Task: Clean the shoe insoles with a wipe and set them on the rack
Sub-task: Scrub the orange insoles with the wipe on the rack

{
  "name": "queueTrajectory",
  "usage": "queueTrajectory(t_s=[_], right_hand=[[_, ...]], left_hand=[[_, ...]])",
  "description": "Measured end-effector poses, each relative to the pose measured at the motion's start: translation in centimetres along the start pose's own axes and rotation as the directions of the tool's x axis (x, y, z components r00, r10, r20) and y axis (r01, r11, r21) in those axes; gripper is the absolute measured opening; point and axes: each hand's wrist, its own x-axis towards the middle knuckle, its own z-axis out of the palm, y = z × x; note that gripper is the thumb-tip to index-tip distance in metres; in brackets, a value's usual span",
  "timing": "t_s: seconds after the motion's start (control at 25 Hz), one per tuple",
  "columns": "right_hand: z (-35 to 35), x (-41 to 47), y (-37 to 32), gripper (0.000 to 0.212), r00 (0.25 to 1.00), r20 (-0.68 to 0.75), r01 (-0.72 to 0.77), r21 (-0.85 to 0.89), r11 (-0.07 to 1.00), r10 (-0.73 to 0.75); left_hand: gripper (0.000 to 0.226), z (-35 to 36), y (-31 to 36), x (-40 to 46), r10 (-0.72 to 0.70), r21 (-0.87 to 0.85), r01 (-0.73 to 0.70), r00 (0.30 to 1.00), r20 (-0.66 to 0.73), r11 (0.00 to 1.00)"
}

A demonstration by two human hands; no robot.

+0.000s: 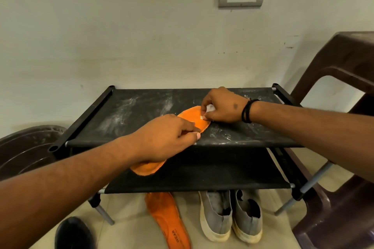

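My left hand (168, 137) presses orange insole (190, 119) on rack (125, 115) | right hand (220, 107) pinches wipe (210, 108) | second insole (168, 220), grey shoes (230, 214) at 6 o'clock | brown chair (344, 66) at 3 o'clock

The rack's top shelf (141, 111) is matt black cloth, dusted white; its legs (312, 180) look like metal. The orange insole (192, 117) seems fuzzy.

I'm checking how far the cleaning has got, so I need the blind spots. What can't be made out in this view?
- Middle of the orange insole on the rack: covered by the left hand.
- Wipe: mostly buried in the right hand grip; only a white scrap shows.
- Second insole on the floor: heel end hidden behind the lower shelf.
- Dark round object: cut off by the bottom edge.
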Motion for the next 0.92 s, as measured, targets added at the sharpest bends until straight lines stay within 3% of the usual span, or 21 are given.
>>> queueTrajectory(t_s=[0.12,0.4,0.72,0.92], right_hand=[[0.1,-0.4,-0.8,0.012,0.997,0.07,0.042,0.047,0.998,-0.045],[0.5,1.3,0.0,0.02,0.996,-0.085,-0.042,-0.098,0.994,0.034],[1.2,-0.4,-2.3,0.015,0.998,0.033,0.049,0.013,0.999,-0.049],[0.8,2.0,-1.1,0.017,0.996,-0.047,-0.081,-0.086,0.993,0.077]], left_hand=[[0.04,0.2,-0.2,0.2,0.013,-0.001,-0.013,1.0,0.004,1.0],[0.045,0.4,-0.3,0.5,0.033,0.004,-0.033,0.999,-0.021,0.999],[0.039,0.4,-0.3,0.7,-0.02,0.064,0.02,1.0,0.001,0.998],[0.046,1.3,0.0,0.2,0.019,0.17,-0.005,0.996,-0.082,0.985]])
